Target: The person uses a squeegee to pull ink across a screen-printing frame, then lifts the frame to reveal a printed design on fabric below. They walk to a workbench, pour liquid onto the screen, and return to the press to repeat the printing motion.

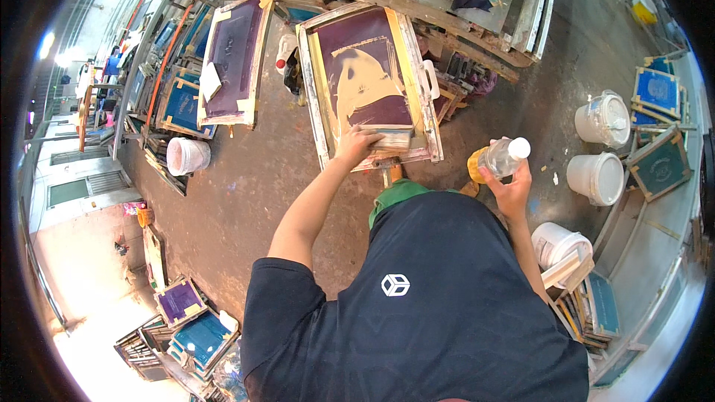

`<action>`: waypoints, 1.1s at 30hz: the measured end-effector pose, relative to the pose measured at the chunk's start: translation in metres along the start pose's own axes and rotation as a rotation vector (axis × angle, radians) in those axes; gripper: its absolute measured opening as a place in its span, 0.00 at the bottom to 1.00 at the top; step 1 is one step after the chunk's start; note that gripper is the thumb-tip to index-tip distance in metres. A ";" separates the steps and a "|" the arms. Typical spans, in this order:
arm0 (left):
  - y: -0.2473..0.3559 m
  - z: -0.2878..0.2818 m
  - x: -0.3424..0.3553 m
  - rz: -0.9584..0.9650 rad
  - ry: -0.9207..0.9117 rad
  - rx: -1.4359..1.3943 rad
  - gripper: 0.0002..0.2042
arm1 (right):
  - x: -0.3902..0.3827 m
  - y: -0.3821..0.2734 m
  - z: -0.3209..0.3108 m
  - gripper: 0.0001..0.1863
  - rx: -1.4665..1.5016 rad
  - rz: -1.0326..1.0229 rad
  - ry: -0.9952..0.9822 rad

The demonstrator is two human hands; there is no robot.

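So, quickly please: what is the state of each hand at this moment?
Left hand: closed on the flat wooden squeegee block, on the wood-framed maroon printing screen.
Right hand: closed around the clear plastic bottle with white cap.

The person's left arm stretches forward, nearly straight at the elbow, bare below a short dark sleeve. The left hand (356, 141) lies palm down, fingers curled over what it presses. The right forearm rises at the body's right side; the right hand (510, 186) is held upright, fingers wrapped in a grip.
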State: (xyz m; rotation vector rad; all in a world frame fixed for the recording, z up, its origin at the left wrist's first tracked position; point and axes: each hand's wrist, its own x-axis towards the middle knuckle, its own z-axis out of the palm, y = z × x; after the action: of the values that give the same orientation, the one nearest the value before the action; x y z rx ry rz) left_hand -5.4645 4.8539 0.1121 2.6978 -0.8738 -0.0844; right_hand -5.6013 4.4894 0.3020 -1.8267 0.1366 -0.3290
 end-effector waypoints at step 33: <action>-0.006 -0.006 -0.031 -0.968 0.625 -0.460 0.14 | 0.102 0.100 0.065 0.40 -0.877 -0.264 -0.904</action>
State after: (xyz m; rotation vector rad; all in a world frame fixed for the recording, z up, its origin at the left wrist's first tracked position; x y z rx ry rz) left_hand -5.4855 4.8776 0.1148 2.2216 0.5793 0.2951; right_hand -5.4777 4.4947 0.2061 -2.6830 -0.6945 0.4823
